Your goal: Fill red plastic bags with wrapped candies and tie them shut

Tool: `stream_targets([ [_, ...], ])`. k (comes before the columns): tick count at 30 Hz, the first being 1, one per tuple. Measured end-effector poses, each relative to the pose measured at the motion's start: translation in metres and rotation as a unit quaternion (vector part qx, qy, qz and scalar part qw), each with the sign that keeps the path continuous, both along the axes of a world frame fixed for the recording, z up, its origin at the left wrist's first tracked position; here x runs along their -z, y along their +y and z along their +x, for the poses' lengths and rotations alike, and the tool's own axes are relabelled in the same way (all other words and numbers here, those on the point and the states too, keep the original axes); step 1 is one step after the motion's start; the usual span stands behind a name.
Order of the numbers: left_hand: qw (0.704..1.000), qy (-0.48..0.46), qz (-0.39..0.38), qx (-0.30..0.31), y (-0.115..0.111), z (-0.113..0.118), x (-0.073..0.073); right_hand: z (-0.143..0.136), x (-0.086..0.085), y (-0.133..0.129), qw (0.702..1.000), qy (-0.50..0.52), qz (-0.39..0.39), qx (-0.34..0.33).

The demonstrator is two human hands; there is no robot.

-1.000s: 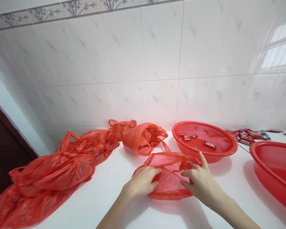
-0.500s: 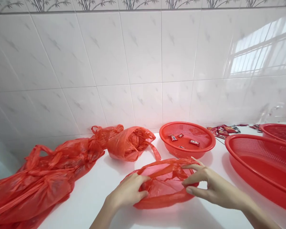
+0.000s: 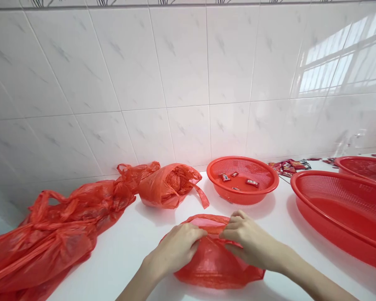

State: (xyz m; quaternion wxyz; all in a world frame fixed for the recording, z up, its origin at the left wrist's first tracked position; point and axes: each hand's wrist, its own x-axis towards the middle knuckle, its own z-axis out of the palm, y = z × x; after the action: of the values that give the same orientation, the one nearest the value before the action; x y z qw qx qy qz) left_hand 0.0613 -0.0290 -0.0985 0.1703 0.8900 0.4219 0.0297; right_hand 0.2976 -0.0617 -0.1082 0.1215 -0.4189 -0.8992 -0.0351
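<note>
A thin red plastic bag [image 3: 217,263] lies on the white surface in front of me, its mouth partly gathered between my hands. My left hand [image 3: 180,248] is closed on the bag's left edge, thumb and fingers pinching the film. From the right, my right hand [image 3: 250,240] pinches the opposite edge near the middle, with some fingertips hidden behind the hand. Little space separates the two hands. Just behind them stands a round red plastic basket [image 3: 242,198] with several small wrapped candies [image 3: 252,182] in it.
Filled red plastic bags [image 3: 65,234] stretch along the left, and a bundled red bag [image 3: 156,188] sits behind my left hand. At right are a large red basket [image 3: 341,230] and another basket [image 3: 363,165]. Several wrapped packets [image 3: 290,166] lie by the tiled wall [image 3: 188,62].
Both hands have moved closer together and drawn the bag's edges inward. The bag's wide opening has narrowed. My right hand's spread fingers have closed on the film.
</note>
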Motion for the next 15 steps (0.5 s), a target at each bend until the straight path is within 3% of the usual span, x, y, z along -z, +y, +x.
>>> stream_targets([
  [4,0.998,0.034,0.050,0.027,0.012,0.004,0.013,-0.013,0.025,0.017,0.996,-0.071,-0.052,0.021],
  [8,0.994,0.091,0.057,0.005,0.025,-0.003,0.023,-0.007,0.034,0.028,0.992,-0.069,-0.089,0.061],
  [12,0.999,0.027,0.019,-0.028,0.028,-0.015,0.029,0.006,0.042,0.036,0.988,-0.045,-0.105,0.101],
  [15,0.998,0.003,-0.014,-0.053,0.028,-0.024,0.034,0.015,0.055,0.040,0.986,-0.010,-0.137,0.092],
])
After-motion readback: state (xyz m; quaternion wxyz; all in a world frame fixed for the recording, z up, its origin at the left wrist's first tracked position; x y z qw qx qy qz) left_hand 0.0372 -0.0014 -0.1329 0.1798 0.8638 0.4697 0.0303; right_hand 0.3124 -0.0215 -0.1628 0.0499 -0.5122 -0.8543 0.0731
